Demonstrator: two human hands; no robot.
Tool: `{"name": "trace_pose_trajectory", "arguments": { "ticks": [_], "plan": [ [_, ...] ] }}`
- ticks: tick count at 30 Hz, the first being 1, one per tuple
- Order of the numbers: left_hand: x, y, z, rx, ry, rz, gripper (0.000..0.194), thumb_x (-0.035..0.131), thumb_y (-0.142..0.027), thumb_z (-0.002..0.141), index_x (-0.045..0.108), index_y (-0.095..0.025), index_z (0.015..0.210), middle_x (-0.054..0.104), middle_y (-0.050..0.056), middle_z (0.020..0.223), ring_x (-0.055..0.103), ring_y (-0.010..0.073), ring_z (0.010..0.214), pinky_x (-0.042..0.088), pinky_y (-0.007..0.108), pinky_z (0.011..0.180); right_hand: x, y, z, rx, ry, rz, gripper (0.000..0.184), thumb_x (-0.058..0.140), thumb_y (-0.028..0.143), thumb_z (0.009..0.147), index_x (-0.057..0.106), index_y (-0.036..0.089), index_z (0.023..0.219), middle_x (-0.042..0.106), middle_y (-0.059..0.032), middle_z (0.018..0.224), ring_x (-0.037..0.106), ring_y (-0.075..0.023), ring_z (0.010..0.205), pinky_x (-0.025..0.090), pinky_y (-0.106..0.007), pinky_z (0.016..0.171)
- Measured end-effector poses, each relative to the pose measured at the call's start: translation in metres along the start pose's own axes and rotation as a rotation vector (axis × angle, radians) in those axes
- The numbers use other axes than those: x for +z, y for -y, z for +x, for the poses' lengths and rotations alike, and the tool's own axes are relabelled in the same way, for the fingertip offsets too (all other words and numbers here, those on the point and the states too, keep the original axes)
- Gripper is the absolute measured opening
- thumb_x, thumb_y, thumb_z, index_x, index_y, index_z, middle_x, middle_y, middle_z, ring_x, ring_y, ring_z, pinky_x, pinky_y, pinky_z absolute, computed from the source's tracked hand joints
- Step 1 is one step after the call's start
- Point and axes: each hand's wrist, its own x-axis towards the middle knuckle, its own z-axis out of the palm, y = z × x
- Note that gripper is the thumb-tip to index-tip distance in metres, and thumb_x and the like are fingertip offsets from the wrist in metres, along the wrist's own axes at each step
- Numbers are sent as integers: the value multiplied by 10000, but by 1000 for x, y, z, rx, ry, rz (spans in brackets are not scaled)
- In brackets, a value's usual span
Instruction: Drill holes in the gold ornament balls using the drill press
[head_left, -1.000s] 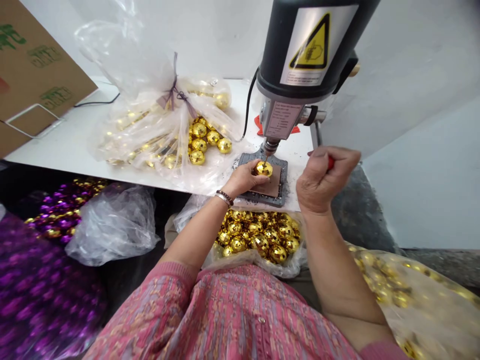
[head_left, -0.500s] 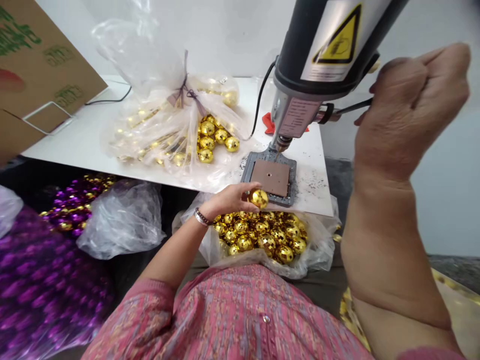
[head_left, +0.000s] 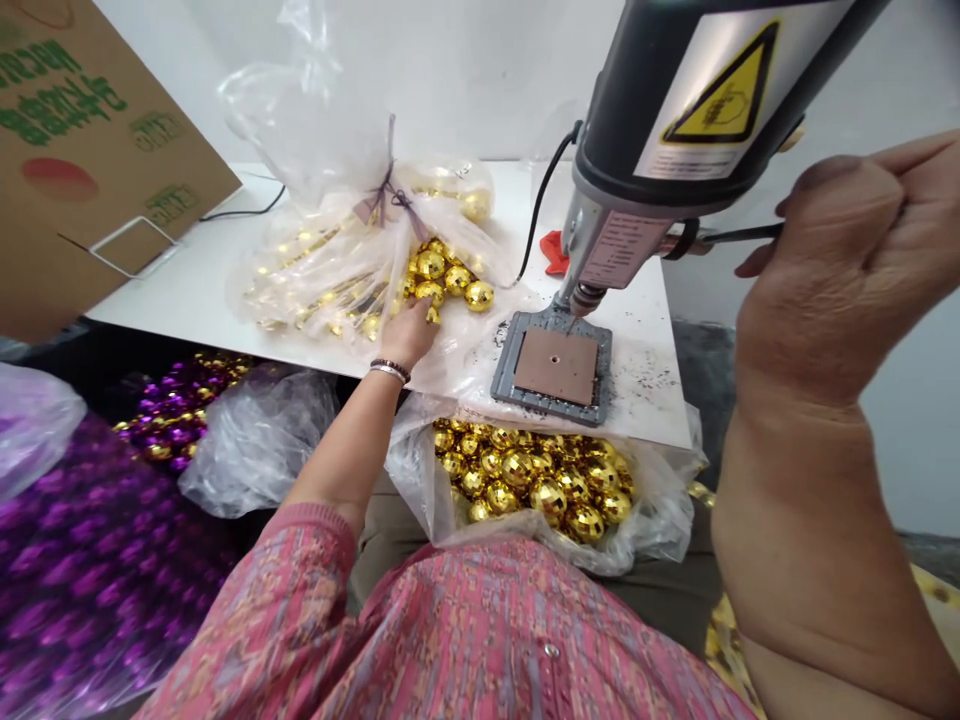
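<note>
Left hand (head_left: 409, 330): at shiny gold faceted balls (head_left: 456, 280), grip unclear. Right hand (head_left: 844, 250): closed around slim dark metal lever (head_left: 744, 234).

V. glossy balls (head_left: 517, 467), crinkly plast. bag (head_left: 658, 517)

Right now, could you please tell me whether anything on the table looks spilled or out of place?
Yes: dark specks litter the white table on both sides of the grey drill base, standing out like stray debris.

Cardboard box (head_left: 105, 190) upper left; purple balls (head_left: 90, 570) lower left.
</note>
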Motion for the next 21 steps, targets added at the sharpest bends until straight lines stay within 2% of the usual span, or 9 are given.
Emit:
{"name": "trace_pose_trajectory", "arguments": {
  "ticks": [4,6,8,11,12,14,16,18,21],
  "plan": [
    [-4,1,-3,17,92,167,542,731,-203,816,710,-185,1357,725,221,1360,694,418,1215,507,491,1025,1,0,-3,1,-16,65,232,489,367,928,368,211,805,418,23,759,355,-48,638,366,-308,738],
    [-8,-1,-6,14,88,201,510,788,-174,737,737,-172,1244,751,225,1232,678,446,1219,482,511,1038,1,1,-4,4,-28,88,226,485,367,927,377,209,807,423,19,760,359,-50,638,361,-307,742],
    [-13,-5,-9,30,53,121,509,818,-133,674,738,-176,1175,755,192,1124,663,432,1222,472,496,1055,1,3,-5,7,-26,88,229,484,357,931,371,207,800,428,19,758,358,-48,627,347,-298,732],
    [-23,-19,-20,59,46,-281,540,845,-194,712,705,-182,1234,731,119,1019,688,318,1066,525,413,969,0,12,1,47,-3,17,248,490,270,947,331,211,766,406,26,722,348,-47,628,326,-285,731],
    [-26,-25,-25,50,98,-477,546,832,-250,768,681,-189,1289,723,96,1000,693,270,989,544,385,918,1,15,6,71,-1,-20,265,495,217,940,315,212,745,383,30,702,334,-47,638,310,-281,735],
    [-29,-39,-35,0,281,-865,511,729,-356,913,622,-230,1396,717,65,979,691,193,854,567,343,824,3,21,20,128,8,-100,324,500,145,936,290,209,697,318,36,667,303,-46,670,262,-278,750],
    [-27,-52,-44,-74,458,-1148,411,616,-401,1007,610,-271,1397,725,50,958,677,146,755,567,305,743,7,24,39,194,56,-165,376,464,147,976,257,199,667,262,34,682,277,-35,706,235,-280,777],
    [-19,-60,-50,-150,541,-1295,322,612,-461,1020,661,-254,1263,736,49,916,647,125,672,553,281,673,14,22,58,270,87,-219,392,367,179,1027,226,189,661,231,31,709,254,-21,725,229,-285,805],
    [-3,-65,-54,-222,566,-1369,376,717,-568,948,692,-212,1065,754,60,884,660,131,647,563,293,654,25,9,80,298,129,-165,380,278,176,1036,213,183,662,209,26,738,220,-13,756,234,-292,845]
  ]
}}
